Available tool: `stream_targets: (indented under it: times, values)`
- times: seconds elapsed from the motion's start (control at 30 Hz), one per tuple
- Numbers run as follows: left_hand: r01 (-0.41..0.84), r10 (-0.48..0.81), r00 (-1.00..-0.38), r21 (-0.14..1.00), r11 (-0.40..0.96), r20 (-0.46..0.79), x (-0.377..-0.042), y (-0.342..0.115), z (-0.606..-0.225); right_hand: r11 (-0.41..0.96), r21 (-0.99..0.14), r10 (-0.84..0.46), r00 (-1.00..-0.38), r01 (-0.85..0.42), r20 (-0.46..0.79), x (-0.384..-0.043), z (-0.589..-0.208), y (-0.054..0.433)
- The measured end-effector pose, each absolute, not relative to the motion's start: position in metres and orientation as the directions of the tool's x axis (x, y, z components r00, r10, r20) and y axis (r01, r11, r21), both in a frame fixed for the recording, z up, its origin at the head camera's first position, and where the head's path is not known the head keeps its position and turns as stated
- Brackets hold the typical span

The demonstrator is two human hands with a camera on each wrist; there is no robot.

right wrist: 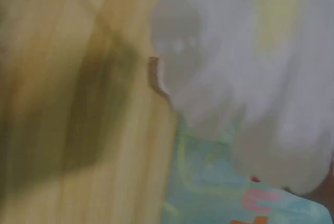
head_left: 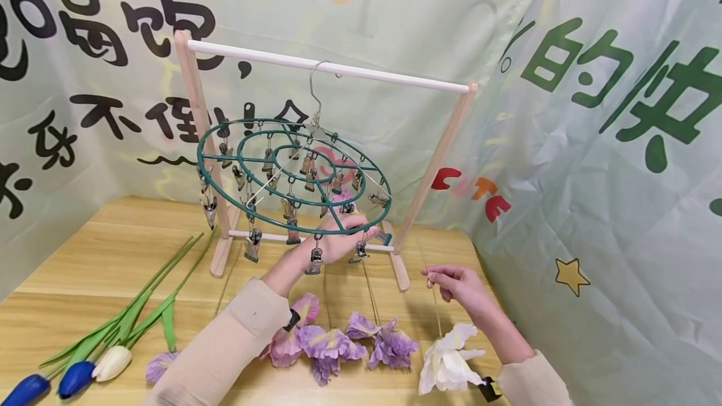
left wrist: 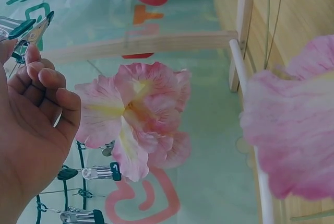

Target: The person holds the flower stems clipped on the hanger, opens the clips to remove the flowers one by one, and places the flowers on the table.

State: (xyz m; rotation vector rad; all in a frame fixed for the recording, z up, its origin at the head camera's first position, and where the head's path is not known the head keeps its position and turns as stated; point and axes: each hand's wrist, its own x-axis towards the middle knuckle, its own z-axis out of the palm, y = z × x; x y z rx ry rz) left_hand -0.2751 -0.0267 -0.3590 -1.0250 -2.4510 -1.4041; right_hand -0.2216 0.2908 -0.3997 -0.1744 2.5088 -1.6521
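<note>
My left hand (head_left: 334, 242) reaches under the right front of a round green clip hanger (head_left: 248, 208). Its thumb and finger pinch a metal clip (left wrist: 34, 32), whose green-tipped jaws stand apart in the left wrist view. Beside that hand hangs a pink artificial flower (left wrist: 141, 112). To the right, my right hand (head_left: 464, 288) pinches the thin stem of a white artificial flower (head_left: 448, 359), its bloom hanging downward. In the right wrist view, white petals (right wrist: 209, 67) fill much of the picture and hide most of the hand.
The hanger hooks over the white bar (head_left: 395, 74) of a wooden stand (head_left: 434, 168). Purple flowers (head_left: 392, 343) and a pink one (head_left: 287, 343) lie along the table (head_left: 163, 218). Blue tulips (head_left: 76, 378) and a white tulip (head_left: 113, 363) lie at left. Printed cloth (head_left: 609, 218) encloses the table.
</note>
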Motion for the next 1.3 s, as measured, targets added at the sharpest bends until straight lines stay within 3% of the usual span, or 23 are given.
stream_targets:
  times: [0.4,0.73,0.9,1.3]
  values:
    - [0.596,0.493,-0.777,0.711,0.373,0.392,-0.276,-0.028,-0.357,0.470,-0.881,-0.176,-0.974,0.046,-0.144,-0.233,-0.440,0.285]
    - [0.602,0.493,-0.770,0.719,0.348,0.405,-0.276,-0.028,-0.358,0.456,-0.888,-0.226,-0.956,0.064,-0.185,-0.240,-0.462,0.284]
    - [0.590,0.475,-0.788,0.700,0.401,0.392,-0.276,-0.028,-0.357,0.467,-0.881,-0.237,-0.949,0.078,-0.210,-0.243,-0.469,0.287]
    - [0.582,0.482,-0.787,0.722,0.374,0.385,-0.276,-0.029,-0.359,0.488,-0.867,-0.171,-0.964,0.097,-0.203,-0.248,-0.479,0.284]
